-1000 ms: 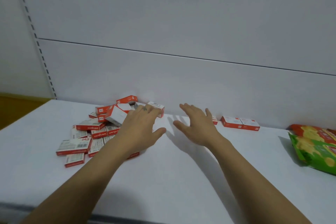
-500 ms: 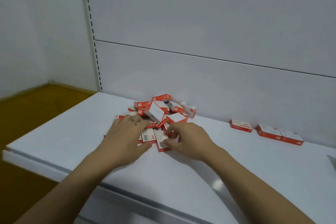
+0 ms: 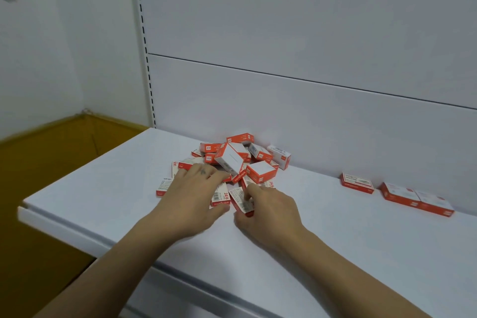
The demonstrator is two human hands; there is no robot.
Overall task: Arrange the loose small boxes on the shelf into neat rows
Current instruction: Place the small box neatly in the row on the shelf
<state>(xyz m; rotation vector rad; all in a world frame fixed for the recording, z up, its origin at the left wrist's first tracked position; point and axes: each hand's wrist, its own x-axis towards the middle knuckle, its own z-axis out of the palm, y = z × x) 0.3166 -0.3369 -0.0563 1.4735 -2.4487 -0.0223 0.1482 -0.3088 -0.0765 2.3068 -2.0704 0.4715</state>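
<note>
A jumbled pile of small red-and-white boxes [image 3: 236, 160] lies on the white shelf [image 3: 361, 240] against the back panel. My left hand [image 3: 192, 199] rests flat on the pile's near left side, fingers spread over several boxes. My right hand [image 3: 265, 210] pinches one small box [image 3: 241, 201] at the pile's near edge between thumb and forefinger. To the right, three boxes lie along the back panel: a single box [image 3: 357, 183] and a touching pair [image 3: 415, 199].
The shelf's front edge [image 3: 77, 230] runs diagonally from left to lower right. Beyond its left end is a yellow-brown floor [image 3: 38, 162]. A slotted upright [image 3: 144, 41] stands at the back left corner.
The view has swung left, so the snack bags are out of sight. My right hand came over from mid-shelf to the pile and took hold of a box; my left hand stayed on the pile.
</note>
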